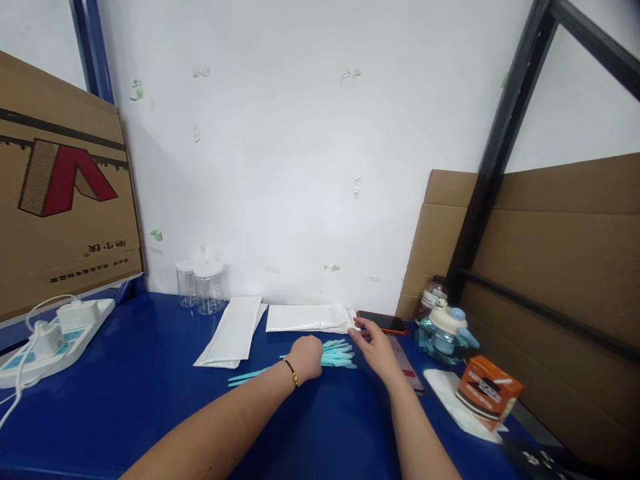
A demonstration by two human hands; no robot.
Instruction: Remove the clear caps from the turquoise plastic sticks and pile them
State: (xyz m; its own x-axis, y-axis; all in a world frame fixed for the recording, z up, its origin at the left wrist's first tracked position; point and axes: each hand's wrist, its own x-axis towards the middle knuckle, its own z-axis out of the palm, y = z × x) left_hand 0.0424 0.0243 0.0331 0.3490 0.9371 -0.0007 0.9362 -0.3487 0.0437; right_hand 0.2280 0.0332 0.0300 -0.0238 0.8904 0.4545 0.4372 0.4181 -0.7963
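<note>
Left hand was curled closed over the middle of the blue gloves; it seemed to hold them, though the fingertips were hidden. Gloves lay low on the blue table, sticking out on both sides of that hand: finger ends splayed to the right, two thin strips to the left. Couldn't tell whether they touched the table under the fist.

Right hand held nothing visible, fingers loosely spread, just right of the glove fingers and by the right end of the flat pack. Contact with the pack unclear. Phone lay just behind that hand, a booklet partly hidden by the forearm.

Step in hand, as judged: handling or placing the gloves, left hand doing the work, right hand at the ready. Next move probably called for a light touch, as the gloves looked thin and soft, with the loose ends kept together and clear of the packs. Second pack lay slanted farther left, jars behind it near the wall.
</note>
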